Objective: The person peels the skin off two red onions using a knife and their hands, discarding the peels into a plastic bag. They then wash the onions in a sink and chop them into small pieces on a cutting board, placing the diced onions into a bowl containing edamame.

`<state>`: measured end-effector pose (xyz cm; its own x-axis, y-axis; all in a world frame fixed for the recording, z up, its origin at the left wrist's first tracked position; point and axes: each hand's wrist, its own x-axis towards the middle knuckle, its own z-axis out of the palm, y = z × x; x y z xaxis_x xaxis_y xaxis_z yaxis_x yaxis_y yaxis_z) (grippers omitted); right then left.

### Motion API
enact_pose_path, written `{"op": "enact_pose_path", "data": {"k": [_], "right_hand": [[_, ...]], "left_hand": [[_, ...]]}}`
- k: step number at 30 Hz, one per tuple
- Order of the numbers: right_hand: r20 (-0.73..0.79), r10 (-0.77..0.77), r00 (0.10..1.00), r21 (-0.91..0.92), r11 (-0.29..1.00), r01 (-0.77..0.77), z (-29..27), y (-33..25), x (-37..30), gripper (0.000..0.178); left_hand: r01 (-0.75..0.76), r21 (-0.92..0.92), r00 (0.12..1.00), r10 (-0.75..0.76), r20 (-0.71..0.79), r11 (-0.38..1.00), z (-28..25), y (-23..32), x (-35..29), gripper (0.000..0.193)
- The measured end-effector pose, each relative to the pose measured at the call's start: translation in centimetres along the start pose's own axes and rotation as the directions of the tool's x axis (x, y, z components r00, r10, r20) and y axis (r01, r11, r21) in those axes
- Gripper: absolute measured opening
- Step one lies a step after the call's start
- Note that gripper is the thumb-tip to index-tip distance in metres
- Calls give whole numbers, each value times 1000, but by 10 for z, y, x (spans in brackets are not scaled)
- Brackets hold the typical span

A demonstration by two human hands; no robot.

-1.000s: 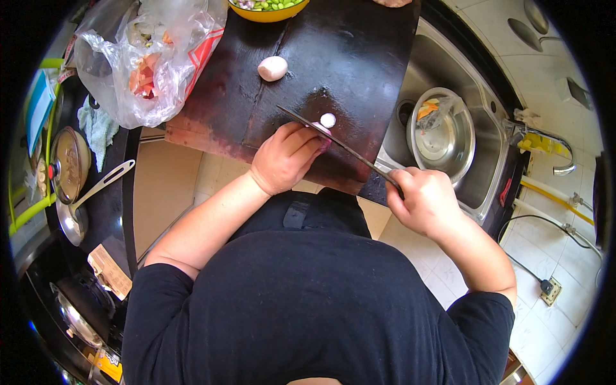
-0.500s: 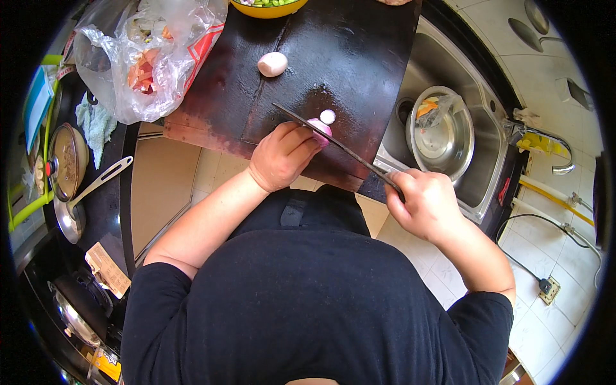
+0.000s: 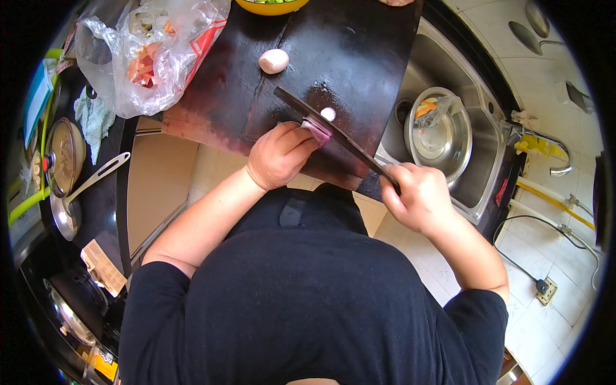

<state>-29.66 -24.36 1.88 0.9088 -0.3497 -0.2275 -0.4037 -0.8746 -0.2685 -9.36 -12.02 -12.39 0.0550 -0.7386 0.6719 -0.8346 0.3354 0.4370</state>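
Note:
Near the front edge of the dark board [image 3: 359, 58], my left hand [image 3: 280, 155] pins down a red onion [image 3: 316, 130], fingers closed round it. A kitchen knife [image 3: 350, 144] lies across the onion's right side, its tip pointing to the far left; the blade partly hides the onion. Its handle is wrapped in my right hand [image 3: 417, 197] at the board's right corner. Just beyond the blade rests a small white cut-off end [image 3: 328, 113]. Farther back sits a whole peeled onion [image 3: 274, 61], pale pink.
A plastic bag of peelings [image 3: 144, 64] stands left of the board. At the far edge is a yellow bowl [image 3: 273, 8] with green pieces. The steel sink [image 3: 491, 147] on the right holds a metal basin [image 3: 466, 151]. A ladle [image 3: 96, 176] lies on the left counter.
The knife blade has turned slightly, showing more of its side, and its tip has shifted a little away from me. My left hand keeps its hold on the onion.

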Motion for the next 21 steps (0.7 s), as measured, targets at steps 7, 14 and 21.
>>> {"op": "enact_pose_path", "data": {"k": [7, 14, 21], "right_hand": [[94, -5, 996, -20, 1000, 7, -13, -8, -2, 18], [186, 84, 979, -108, 992, -64, 12, -10, 26, 21], [20, 108, 994, 79, 991, -110, 18, 0, 14, 21]], "left_hand": [[-9, -37, 1000, 9, -7, 999, 0, -1, -1, 27], [0, -35, 1000, 0, -1, 999, 1, 1, -4, 25], [6, 18, 998, -7, 60, 1000, -2, 6, 6, 28]]}}
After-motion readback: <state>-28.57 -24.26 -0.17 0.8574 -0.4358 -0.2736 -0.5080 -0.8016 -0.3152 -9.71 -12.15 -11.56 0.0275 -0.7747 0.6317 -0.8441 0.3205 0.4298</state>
